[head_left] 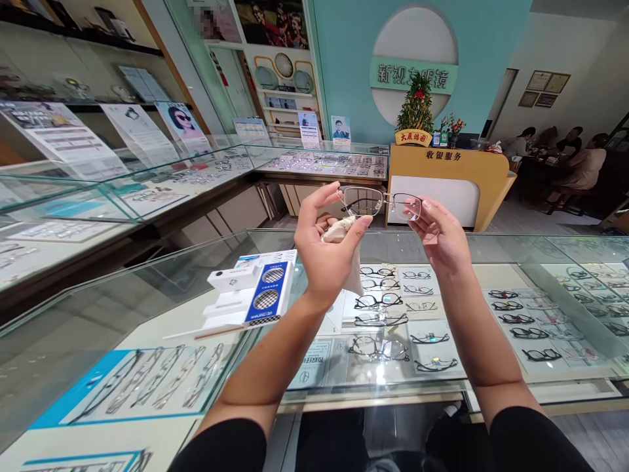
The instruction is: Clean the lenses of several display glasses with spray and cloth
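Raised above a glass display counter is a pair of eyeglasses [388, 197] with thin metal frames, its two lenses facing me. My left hand [327, 246] pinches the left end of the frame, and a cream cloth [352, 265] is tucked in the same hand, hanging below the fingers. At the other end, my right hand [445, 239] grips the right side of the eyeglasses between thumb and fingers. The right-hand fingers are partly seen through the lens.
Beneath my arms, the glass counter [314, 387] holds rows of eyeglasses [378, 300]. A white and blue display stand [250, 295] is on its left part. Another showcase [196, 174] runs along the left. A yellow cashier desk [449, 183] stands behind; people sit at the far right.
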Motion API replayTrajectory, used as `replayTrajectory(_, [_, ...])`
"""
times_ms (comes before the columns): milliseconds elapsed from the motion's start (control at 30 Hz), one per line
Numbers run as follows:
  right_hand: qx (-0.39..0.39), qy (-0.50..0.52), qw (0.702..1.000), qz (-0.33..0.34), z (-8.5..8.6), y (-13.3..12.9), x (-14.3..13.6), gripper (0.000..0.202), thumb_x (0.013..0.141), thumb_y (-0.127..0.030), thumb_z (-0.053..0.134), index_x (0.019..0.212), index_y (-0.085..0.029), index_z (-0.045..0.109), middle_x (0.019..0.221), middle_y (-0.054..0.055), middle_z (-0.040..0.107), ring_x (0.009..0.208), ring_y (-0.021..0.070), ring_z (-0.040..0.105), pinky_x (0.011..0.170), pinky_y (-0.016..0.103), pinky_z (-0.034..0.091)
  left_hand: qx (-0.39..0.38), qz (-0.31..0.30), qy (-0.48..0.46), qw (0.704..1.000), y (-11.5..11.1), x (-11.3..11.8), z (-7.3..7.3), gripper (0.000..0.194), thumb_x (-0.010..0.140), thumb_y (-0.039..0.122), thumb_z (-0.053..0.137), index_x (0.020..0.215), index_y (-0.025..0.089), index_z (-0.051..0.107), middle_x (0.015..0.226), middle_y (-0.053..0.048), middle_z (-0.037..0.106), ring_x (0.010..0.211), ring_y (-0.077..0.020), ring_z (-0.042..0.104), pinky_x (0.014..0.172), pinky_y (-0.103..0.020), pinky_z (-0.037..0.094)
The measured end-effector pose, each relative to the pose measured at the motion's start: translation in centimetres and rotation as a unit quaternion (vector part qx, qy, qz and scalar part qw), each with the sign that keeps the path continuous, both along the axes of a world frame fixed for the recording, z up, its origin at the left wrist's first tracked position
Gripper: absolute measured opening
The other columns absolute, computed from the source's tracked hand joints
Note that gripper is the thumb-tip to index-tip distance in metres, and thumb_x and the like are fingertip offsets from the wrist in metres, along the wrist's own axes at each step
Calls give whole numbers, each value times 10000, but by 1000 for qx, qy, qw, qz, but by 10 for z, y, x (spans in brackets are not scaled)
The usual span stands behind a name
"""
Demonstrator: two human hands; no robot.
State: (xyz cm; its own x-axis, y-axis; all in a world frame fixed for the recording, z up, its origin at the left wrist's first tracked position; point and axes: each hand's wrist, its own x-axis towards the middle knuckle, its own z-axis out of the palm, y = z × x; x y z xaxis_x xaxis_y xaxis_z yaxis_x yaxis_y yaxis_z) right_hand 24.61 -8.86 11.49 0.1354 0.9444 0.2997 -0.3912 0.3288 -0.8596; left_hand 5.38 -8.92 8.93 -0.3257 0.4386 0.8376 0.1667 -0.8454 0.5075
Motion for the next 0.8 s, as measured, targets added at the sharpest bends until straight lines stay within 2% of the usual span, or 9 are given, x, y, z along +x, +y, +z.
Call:
replayTrajectory(133, [-33,-3,999,27,-4,5,1,232,766,-440,857,941,-296,807,1109,-9,867,1069,179,793,1089,347,575,10,10,4,1000,2,1,-1,558,840,375,937,1342,322,698,1263,-47,706,1226,-211,680,885,-273,573])
replayTrajectory(233, [-43,-5,999,32,-5,5,1,246,769,-446,859,957,-298,802,1140,0,864,1108,198,792,1115,372,572,8,3,0,1000,5,0,-2,583,833,420,942,1352,332,693,1283,-54,681,1196,-206,666,812,-249,557])
replayTrajectory(333, [-27,-4,1000,16,-4,2,-1,249,761,-457,868,936,-298,789,1131,-2,866,1094,195,795,1121,379,571,-16,-18,-1,1000,9,-5,-4,604,829,467,942,1362,352,681,1299,-52,659,1055,-174,662,721,-234,525])
replayTrajectory(433, [8,-16,1000,-15,-2,-4,-4,263,773,-487,855,936,-298,772,1118,-2,867,1107,193,794,1128,390,566,-45,-62,2,997,15,-11,-4,619,825,501,941,1363,360,670,1257,-43,678,926,-142,651,693,-234,515])
replayTrajectory(633, [54,-43,996,-50,3,-14,-7,200,811,-448,812,942,-302,776,1104,-7,868,1145,204,795,1154,415,567,-75,-142,-24,987,26,-19,3,682,740,584,976,1291,332,662,1207,-60,726,1086,-208,712,827,-283,578])
replayTrajectory(733, [57,-51,996,-52,2,-13,-7,211,820,-469,802,948,-304,769,1115,-5,867,1159,207,794,1144,417,571,-90,-160,-33,982,28,-19,5,742,692,650,978,1275,333,645,1208,-77,733,1159,-242,713,816,-295,580])
replayTrajectory(800, [54,-61,995,-52,1,-12,-8,238,820,-495,800,955,-302,765,1131,0,866,1162,208,793,1141,417,573,-97,-162,-33,981,29,-19,5,756,689,676,967,1273,333,631,1218,-81,733,1107,-237,724,792,-300,572])
